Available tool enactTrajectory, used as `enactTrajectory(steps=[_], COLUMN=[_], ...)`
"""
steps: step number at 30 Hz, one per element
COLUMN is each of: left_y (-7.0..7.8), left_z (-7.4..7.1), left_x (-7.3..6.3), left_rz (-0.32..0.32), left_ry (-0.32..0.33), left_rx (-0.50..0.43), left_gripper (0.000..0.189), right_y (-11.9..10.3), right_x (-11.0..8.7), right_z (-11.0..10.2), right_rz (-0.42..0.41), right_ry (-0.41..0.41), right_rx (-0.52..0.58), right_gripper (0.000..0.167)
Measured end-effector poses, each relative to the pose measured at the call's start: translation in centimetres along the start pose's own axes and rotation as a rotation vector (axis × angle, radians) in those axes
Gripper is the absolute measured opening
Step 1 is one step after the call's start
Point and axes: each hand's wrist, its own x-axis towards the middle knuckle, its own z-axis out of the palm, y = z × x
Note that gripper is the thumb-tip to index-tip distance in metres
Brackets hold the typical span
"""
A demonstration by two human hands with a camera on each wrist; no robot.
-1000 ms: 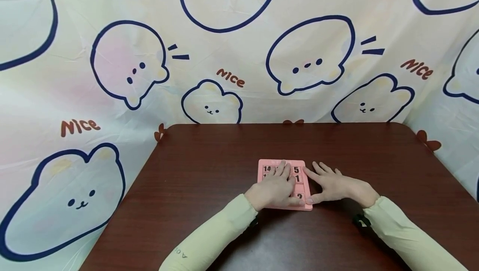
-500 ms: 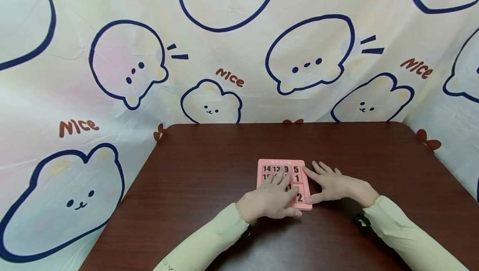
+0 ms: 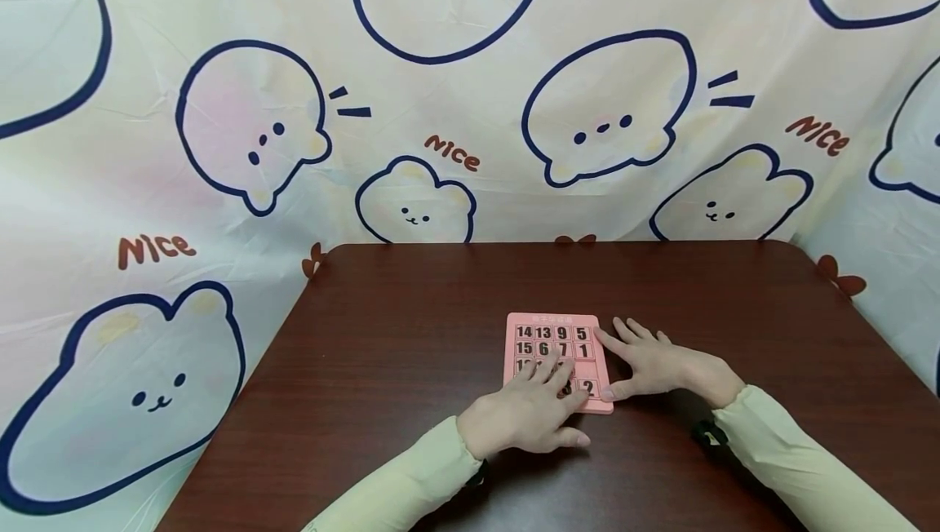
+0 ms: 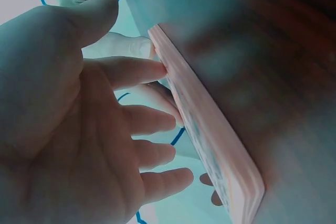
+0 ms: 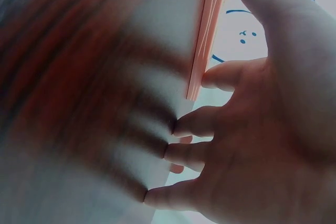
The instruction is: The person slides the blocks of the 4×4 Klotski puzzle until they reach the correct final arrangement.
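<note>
A pink number sliding puzzle [image 3: 601,365] with black-numbered tiles lies flat on the table. Its top rows show, with 14, 13, 9 and 5 along the far side; a bare slot is at the right of the third row. My left hand [image 3: 517,419] spreads over the lower rows and hides several tiles. In the left wrist view its index finger [image 4: 139,72] reaches the puzzle's face, the other fingers loosely extended. My right hand [image 3: 654,365] steadies the right edge with thumb and index finger [image 5: 226,76]. Its remaining fingertips rest on the table.
The dark brown wooden table [image 3: 411,312] extends around the puzzle on all sides. Behind it hangs a pale cloth backdrop [image 3: 507,108] with cartoon outlines. A dark band with a device [image 3: 709,434] is strapped at my right wrist.
My left hand has drawn back toward me and slightly left, uncovering the upper two rows of tiles. The right hand and the puzzle's frame have stayed in place.
</note>
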Motion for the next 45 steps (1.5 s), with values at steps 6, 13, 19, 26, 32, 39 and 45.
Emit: enactTrajectory(steps=[6, 13, 19, 26, 32, 39, 45], left_y=[-0.1, -0.1, -0.5, -1.0, -1.2, -1.4, -2.1], left_z=[0.4, 0.3, 0.6, 0.4, 0.2, 0.2, 0.4], left_x=[0.1, 0.5, 1.3, 2.4, 2.4, 1.0, -0.7], left_rz=[-0.017, -0.039, -0.051, -0.091, -0.099, -0.078, -0.08], left_ry=[-0.001, -0.003, -0.006, 0.0, 0.012, 0.043, 0.057], left_rx=[-0.016, -0.011, -0.012, 0.011, 0.015, -0.018, -0.048], left_gripper=[0.067, 0.071, 0.071, 0.073, 0.075, 0.077, 0.078], right_y=[0.0, -0.2, 0.0, -0.1, -0.3, -0.3, 0.0], right_x=[0.0, -0.2, -0.4, -0.3, -0.2, -0.1, 0.0], right_z=[0.0, -0.1, 0.4, 0.2, -0.3, -0.3, -0.1], right_rz=[-0.006, -0.009, -0.004, -0.007, -0.009, 0.001, 0.012], right_ry=[0.003, 0.008, -0.009, -0.005, -0.001, -0.008, -0.013], right_rx=[0.0, 0.001, 0.015, 0.013, 0.006, 0.0, 0.004], right_gripper=[0.108, 0.108, 0.108, 0.107, 0.107, 0.108, 0.109])
